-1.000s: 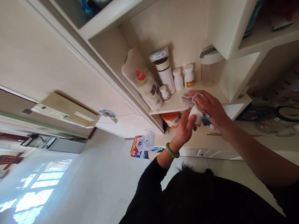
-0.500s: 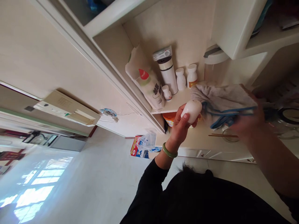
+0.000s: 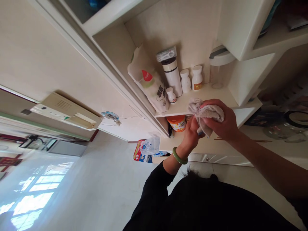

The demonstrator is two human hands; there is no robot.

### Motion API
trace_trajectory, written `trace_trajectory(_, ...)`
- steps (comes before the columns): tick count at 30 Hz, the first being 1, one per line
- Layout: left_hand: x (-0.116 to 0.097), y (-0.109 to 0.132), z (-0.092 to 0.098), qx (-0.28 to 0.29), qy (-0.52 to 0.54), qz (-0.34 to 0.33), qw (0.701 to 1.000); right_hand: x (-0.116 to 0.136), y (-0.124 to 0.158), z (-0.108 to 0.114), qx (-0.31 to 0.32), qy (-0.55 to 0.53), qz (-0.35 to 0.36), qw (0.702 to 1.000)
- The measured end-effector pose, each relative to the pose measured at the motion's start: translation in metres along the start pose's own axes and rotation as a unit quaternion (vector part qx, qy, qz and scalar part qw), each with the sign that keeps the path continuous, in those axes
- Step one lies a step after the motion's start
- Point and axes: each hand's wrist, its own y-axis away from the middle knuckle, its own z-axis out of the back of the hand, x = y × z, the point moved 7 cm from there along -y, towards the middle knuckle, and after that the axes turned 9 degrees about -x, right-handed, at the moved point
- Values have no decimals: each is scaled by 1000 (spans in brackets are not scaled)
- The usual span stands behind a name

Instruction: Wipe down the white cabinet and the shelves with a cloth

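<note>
1. Grey-beige terry cloth [image 3: 211,113], bunched up, sits between both hands, just above the front edge of the cream-white shelf board [image 3: 179,106].
2. Right hand [image 3: 223,118]: fingers and thumb folded into the cloth, gripping it.
3. Left hand [image 3: 191,133], green bangle [image 3: 177,156] on wrist: fingers curled up against the cloth's lower left. Fingertips and anything inside the cloth hidden; can't tell what this hand pinches.
4. On the board, left end: tall white bag with red drop print [image 3: 150,85], leaning. Just beside it, small squat white bottle [image 3: 171,95]; behind that, white cylindrical flask with dark bands [image 3: 173,80], clear wrap on top.
5. Further right on same board: plain white waisted bottle [image 3: 185,81], white bottle with orange label [image 3: 197,78], then clear jar with white lid [image 3: 218,75]. All upright.
6. Under the board: orange-and-white round tub [image 3: 177,124], on cream countertop [image 3: 173,144]. Thin brown sticks [image 3: 261,140] lie on the countertop, right of the hands; clear glass vessel with dark ring [image 3: 298,118] beyond.
7. Red-and-blue printed box [image 3: 138,154] near the countertop's left end, crumpled clear plastic bag [image 3: 151,146] against it.
8. Room: pale glossy floor [image 3: 101,186], bright window reflection [image 3: 33,202] at lower left; cream rectangular wall unit [image 3: 69,112] on off-white wall [image 3: 48,57]. View tilted.
</note>
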Motion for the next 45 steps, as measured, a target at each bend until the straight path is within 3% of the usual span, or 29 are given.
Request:
trace_trajectory(3,-18,2,0,-47,-18,-109,993,-3,5,-1,-143,-82,46,985)
trace_trajectory(5,-22,-1,0,-48,-20,-135,990,-5,5,0,-195,-133,76,969)
trace_trajectory(7,-14,-9,-1,-8,12,-81,997,-6,1,2,-192,-159,93,964)
trace_trajectory(10,3,-15,-9,107,40,35,993,-6,-3,7,-167,-167,119,964)
trace_trajectory(12,4,-13,-11,135,32,46,989,-8,-2,6,-162,-165,128,964)
trace_trajectory(14,-6,-10,-6,83,30,-11,996,-13,1,1,-170,-158,110,966)
trace_trajectory(17,-30,2,-2,-17,28,-136,990,-20,7,-4,-245,-139,76,956)
trace_trajectory(20,-40,5,-2,-31,45,-161,985,-16,10,1,-304,-125,101,939)
trace_trajectory(23,-30,-7,0,43,101,-41,993,-7,1,8,-250,-129,147,948)
trace_trajectory(26,-19,-14,2,141,165,95,971,-1,-7,11,-169,-143,169,960)
trace_trajectory(29,-20,-15,0,176,207,111,956,-3,-7,9,-176,-144,156,961)
trace_trajectory(31,-24,-14,-3,152,211,65,963,-8,-1,4,-220,-146,132,955)
trace_trajectory(33,-28,-10,-4,88,203,13,975,-13,7,-5,-251,-164,104,948)
trace_trajectory(37,-30,2,-2,-35,208,-15,977,-20,16,-21,-257,-178,73,947)
trace_trajectory(39,-30,5,-2,-40,234,10,971,-20,13,-18,-252,-157,76,952)
trace_trajectory(45,-30,6,-2,15,261,90,961,-9,4,-6,-240,-132,109,955)
